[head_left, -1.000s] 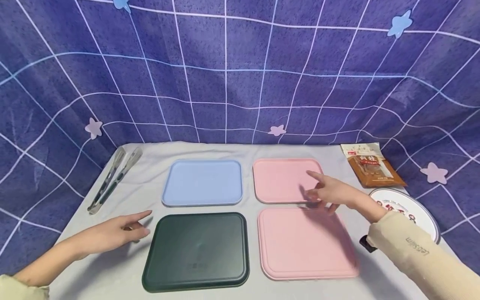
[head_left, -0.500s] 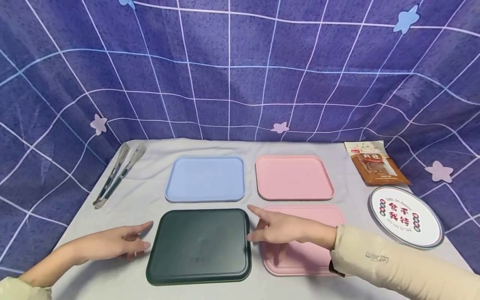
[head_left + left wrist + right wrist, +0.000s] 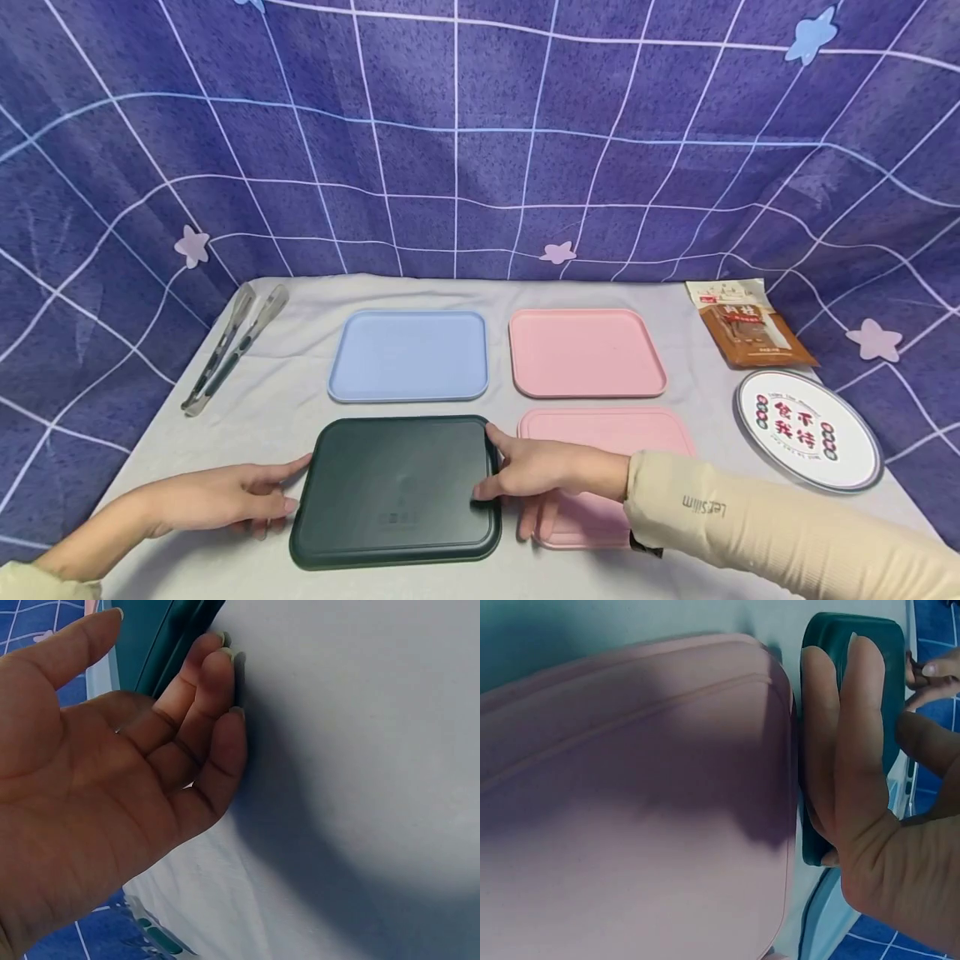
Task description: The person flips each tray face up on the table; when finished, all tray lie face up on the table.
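Observation:
In the head view, a dark green rectangular tray lies front and centre-left on the white cloth. My left hand is at its left edge, index fingertip against the rim and thumb beside it. The left wrist view has this hand with loosely bent fingers close to the green tray's side. At the tray's right edge is my right hand, its thumb and index finger over the rim. Its other fingers hang outside the rim, above the pink tray; they look fairly straight in the right wrist view.
Behind are a light blue tray and another pink tray. Tongs lie at the far left. On the right are a brown food packet and a round white plate with printed characters. A purple grid curtain hangs behind.
My right hand has come from over the pink trays leftward to the green tray's right edge. The left hand has moved slightly closer to the green tray's left rim.

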